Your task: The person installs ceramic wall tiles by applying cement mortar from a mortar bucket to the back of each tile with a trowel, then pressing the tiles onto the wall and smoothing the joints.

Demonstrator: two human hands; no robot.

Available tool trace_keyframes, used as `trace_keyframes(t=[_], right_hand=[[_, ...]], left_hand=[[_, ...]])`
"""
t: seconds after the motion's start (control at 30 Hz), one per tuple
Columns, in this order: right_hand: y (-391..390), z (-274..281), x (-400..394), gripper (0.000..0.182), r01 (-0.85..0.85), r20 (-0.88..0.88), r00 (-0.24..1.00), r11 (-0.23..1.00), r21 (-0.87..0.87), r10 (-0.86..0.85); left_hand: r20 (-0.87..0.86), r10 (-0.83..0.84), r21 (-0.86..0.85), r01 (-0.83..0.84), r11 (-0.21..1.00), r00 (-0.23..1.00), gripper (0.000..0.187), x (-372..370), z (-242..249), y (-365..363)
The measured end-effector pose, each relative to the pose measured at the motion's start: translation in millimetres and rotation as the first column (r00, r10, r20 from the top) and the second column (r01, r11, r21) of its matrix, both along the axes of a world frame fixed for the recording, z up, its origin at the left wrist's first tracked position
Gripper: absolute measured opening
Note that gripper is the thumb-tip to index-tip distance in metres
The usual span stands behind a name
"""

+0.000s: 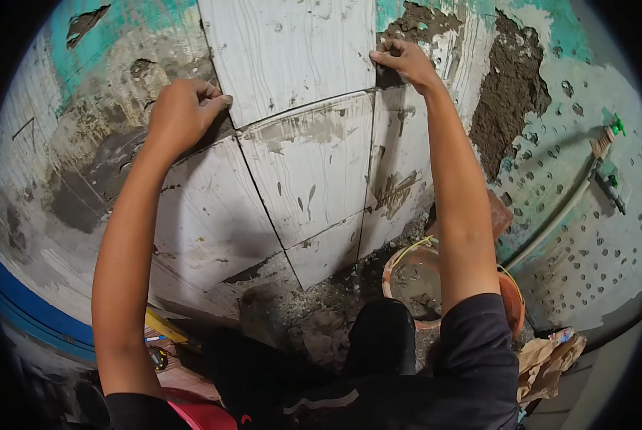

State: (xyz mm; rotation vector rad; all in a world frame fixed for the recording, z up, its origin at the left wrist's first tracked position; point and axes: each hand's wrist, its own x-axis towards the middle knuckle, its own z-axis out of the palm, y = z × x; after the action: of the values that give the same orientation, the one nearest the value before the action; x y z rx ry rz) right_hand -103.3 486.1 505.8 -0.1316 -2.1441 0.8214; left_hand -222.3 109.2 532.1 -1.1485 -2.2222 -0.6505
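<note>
A white wood-grain wall tile [292, 54] stands upright against the wall, its lower edge just above a row of similar set tiles [306, 165]. My left hand [181, 115] is closed at its lower left edge, thumb along the rim. My right hand [410, 66] pinches the right edge higher up, thumb and forefinger on the rim. The other fingertips of both hands are partly hidden behind or beside the tile. Grey mortar smears mark the set tiles, and dark joint lines run between them.
An orange bucket [389, 287] with grey mix stands below my right arm. At right, a green-handled tap [613, 127] and a pipe [550, 226] stick out from the pitted wall. Crumpled brown paper [550, 365], a yellow tool [167, 327] and a tape measure [159, 357] lie low down.
</note>
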Motion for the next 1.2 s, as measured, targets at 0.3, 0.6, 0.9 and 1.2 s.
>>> trace_keyframes(t=[0.3,0.6,0.9,1.2], right_hand=[[1.6,-11.3,-3.0,0.035,-0.038,-0.026,0.999,0.994,0.098,0.041],[8.4,-27.2,0.8,0.036,-0.108,0.048,0.994,0.988,0.114,0.103],[8.1,-33.2,-3.0,0.038,-0.091,0.032,0.996,0.986,0.139,0.087],[10.2,-32.7,-4.3,0.04,-0.102,0.056,0.993,0.994,0.04,0.1]], left_hand=[[-0.065,-0.084,-0.068,0.08,0.994,0.994,0.026,-10.1,-3.5,-0.1],[0.056,-0.075,-0.111,0.081,0.99,0.996,0.026,-4.4,-0.4,5.4],[0.035,-0.128,-0.084,0.13,0.988,0.991,0.029,-11.7,-0.6,7.1],[-0.014,-0.143,-0.105,0.14,0.985,0.99,0.028,-17.3,-0.5,6.2]])
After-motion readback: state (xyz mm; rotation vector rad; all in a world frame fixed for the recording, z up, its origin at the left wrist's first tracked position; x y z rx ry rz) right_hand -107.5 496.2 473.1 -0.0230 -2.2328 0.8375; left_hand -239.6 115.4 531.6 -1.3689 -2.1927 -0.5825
